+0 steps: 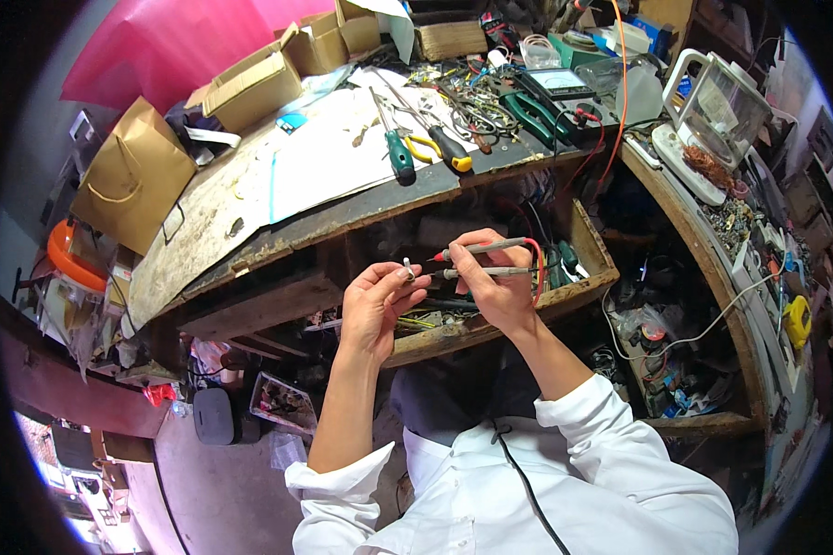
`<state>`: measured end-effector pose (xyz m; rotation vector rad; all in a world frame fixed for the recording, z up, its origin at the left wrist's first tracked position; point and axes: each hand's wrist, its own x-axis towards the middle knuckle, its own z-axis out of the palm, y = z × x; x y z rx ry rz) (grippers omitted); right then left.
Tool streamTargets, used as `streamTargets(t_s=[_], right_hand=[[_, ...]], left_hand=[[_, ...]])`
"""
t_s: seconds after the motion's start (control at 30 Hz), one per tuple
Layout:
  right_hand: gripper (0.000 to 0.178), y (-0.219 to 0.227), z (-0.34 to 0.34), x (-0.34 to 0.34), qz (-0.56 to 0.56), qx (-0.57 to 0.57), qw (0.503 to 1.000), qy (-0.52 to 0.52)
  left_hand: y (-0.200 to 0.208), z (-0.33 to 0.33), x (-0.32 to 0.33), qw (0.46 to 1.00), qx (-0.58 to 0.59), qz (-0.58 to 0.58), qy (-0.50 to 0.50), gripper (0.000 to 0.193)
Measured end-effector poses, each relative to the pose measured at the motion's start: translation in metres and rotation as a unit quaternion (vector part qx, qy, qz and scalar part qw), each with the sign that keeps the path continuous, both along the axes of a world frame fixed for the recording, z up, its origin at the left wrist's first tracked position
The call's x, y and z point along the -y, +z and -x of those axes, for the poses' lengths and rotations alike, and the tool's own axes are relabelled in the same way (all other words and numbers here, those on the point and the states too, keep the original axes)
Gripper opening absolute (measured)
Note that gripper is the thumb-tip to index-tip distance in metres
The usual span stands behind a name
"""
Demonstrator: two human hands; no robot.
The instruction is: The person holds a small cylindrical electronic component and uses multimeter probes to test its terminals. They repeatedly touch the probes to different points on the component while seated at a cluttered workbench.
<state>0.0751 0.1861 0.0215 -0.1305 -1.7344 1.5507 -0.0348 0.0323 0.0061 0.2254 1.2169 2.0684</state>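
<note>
My left hand (372,301) is closed, pinching a small part with a white tip (407,264) between thumb and fingertips; its exact kind is too small to tell. In my right hand (502,294) are two grey test probes (492,246), one above the other, with a red lead looping from their back ends. Their tips point left at the small part, close to it; whether they touch it I cannot tell. Both hands are over a pulled-out wooden drawer (583,289) holding wires and tools. A multimeter (561,83) stands on the bench at the back right.
On the bench lie white paper sheets (324,153), a green-handled screwdriver (399,155), a yellow-and-black screwdriver (452,150) and green-handled pliers (529,116). Cardboard boxes (254,88) and a brown paper bag (134,176) stand left. An orange cable (623,92) hangs at right.
</note>
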Motion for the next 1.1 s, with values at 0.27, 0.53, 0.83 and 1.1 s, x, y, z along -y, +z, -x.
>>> streamTargets(t_s=[0.27,0.53,0.83,1.1], right_hand=[[0.010,0.001,0.000,0.000,0.008,-0.016,1.000,0.005],[0.009,-0.008,0.002,-0.003,0.032,-0.035,0.999,0.011],[0.010,-0.005,-0.004,0.001,0.054,-0.045,0.997,0.043],[0.011,-0.005,-0.004,0.002,0.018,-0.035,0.998,0.039]], left_hand=[[0.002,0.000,0.000,1.000,0.004,-0.002,-0.003,0.022],[-0.002,0.003,0.003,0.999,0.019,-0.025,-0.030,0.023],[-0.001,0.002,0.003,0.998,0.019,-0.026,-0.046,0.025],[0.002,-0.001,0.001,0.999,0.001,0.018,-0.044,0.026]])
